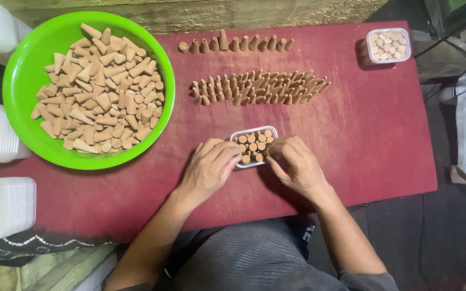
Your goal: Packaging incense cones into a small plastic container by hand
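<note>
Bare forearms, grey short sleeves, and a grey ribbed garment over the lap.

red table (384,134), dark floor (449,242)

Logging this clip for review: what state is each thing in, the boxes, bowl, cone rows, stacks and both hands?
Small clear box: open, partly filled with cones standing upright.
Left hand: fingers resting on the box's left side.
Right hand: fingertips at the box's right edge.
Green bowl: heaped with loose cones.
Far row of cones: lying in a line.
Near cluster of cones: lying packed together.
Corner box: filled; lid cannot be told.
White stacks: nested, lying sideways.
</note>
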